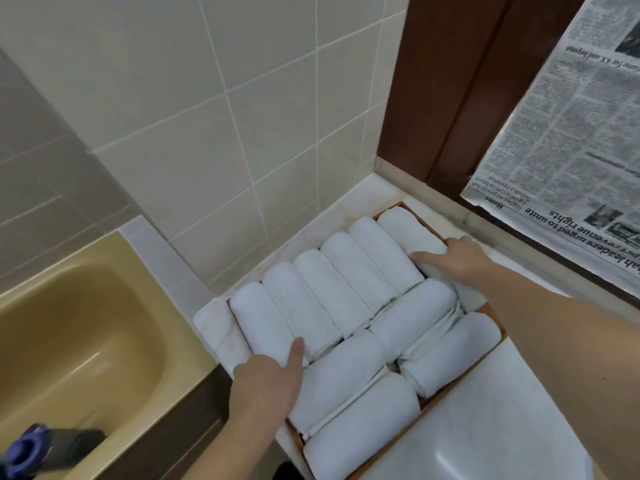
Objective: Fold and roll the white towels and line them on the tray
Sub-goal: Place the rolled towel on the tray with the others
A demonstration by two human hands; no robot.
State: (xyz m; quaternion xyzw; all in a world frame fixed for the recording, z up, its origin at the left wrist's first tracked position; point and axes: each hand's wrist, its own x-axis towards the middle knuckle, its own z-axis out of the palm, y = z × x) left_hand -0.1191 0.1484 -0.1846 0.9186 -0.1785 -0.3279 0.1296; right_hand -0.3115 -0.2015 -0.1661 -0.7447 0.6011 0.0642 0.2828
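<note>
Tiled ledge [349, 199], rolled towels [346, 299] in tray [491, 311], between left hand [266, 379], right hand [457, 258]

Rolled towels [332, 289] fill the tray [491, 311] in two rows on a ledge [349, 199], tub [69, 323] left, basin [485, 427] right.

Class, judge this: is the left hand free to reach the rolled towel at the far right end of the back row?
Probably not easily: the left hand rests at the row's near-left end, and the right hand already covers that towel.
</note>
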